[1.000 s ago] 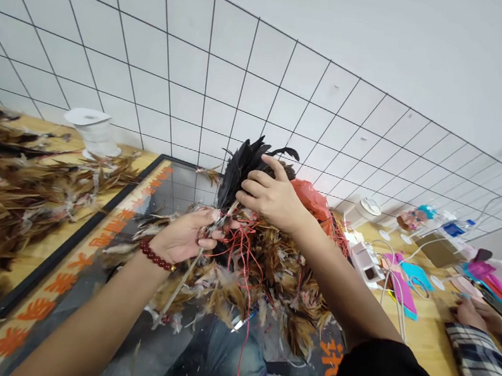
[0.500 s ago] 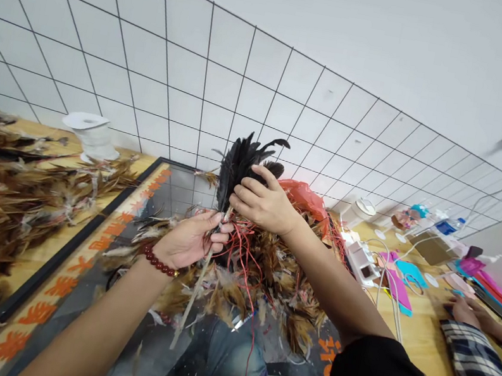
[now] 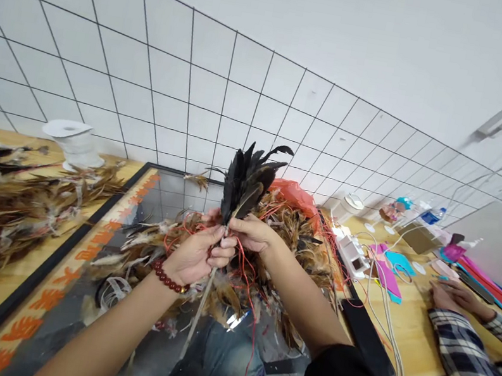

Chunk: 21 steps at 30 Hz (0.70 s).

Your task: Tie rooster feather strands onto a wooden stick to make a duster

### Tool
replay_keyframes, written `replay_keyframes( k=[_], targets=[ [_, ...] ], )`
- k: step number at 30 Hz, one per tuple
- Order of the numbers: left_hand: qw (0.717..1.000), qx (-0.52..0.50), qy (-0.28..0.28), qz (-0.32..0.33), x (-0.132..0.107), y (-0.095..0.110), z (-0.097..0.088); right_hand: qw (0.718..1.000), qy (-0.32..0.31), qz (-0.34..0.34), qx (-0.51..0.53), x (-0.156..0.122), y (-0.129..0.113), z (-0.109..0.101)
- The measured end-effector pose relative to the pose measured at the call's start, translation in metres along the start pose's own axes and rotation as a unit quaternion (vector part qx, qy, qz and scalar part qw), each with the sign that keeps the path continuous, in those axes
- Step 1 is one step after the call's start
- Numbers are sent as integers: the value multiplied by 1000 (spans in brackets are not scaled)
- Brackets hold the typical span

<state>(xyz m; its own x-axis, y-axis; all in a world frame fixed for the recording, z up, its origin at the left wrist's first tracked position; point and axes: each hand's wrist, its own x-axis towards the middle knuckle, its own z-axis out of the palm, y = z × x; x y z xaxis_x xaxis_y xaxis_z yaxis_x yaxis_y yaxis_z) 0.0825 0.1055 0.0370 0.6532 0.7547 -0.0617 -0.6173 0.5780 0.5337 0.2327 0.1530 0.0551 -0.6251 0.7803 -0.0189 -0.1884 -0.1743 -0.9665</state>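
A bunch of black feathers [image 3: 245, 177] fans upward from the top of a thin pale stick [image 3: 197, 317], which slants down toward me. My left hand [image 3: 202, 250], with a dark red bead bracelet [image 3: 168, 277] at the wrist, is closed around the stick just below the feathers. The fingers of my right hand [image 3: 251, 231] pinch at the feather bases, close against the left fingertips. Red string [image 3: 251, 326] hangs from around the hands. Brown feathers [image 3: 305, 235] lie piled behind and beneath them on a dark glassy board.
A white spool [image 3: 72, 145] stands at the left back, near more brown feathers [image 3: 12, 206]. A red plastic bag [image 3: 298, 196] lies behind the pile. Rightward are a white cup [image 3: 348, 208], cables, coloured felt pieces [image 3: 387, 278] and another person's hands [image 3: 459, 296]. A wire grid [image 3: 210, 85] lines the wall.
My right hand has moved down from the side of the black feathers to their base, leaving the bunch uncovered. The left hand keeps its hold on the stick. My view has shifted slightly.
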Motion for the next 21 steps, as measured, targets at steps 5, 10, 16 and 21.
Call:
replay_keyframes(
  k=[5, 10, 16, 21],
  targets=[
    [999, -34, -8, 7, 4, -6, -9, 992, 121, -1, -40, 1, -10, 26],
    [997, 15, 0, 74, 7, -9, -14, 983, 150, -20, -101, -1, -11, 32],
    [976, 58, 73, 198, 11, -17, -7, 917, 323, -148, -179, -7, -1, 28],
    [966, 81, 112, 217, 10, -20, 2, 931, 289, -168, -146, -14, -6, 27]
  ],
)
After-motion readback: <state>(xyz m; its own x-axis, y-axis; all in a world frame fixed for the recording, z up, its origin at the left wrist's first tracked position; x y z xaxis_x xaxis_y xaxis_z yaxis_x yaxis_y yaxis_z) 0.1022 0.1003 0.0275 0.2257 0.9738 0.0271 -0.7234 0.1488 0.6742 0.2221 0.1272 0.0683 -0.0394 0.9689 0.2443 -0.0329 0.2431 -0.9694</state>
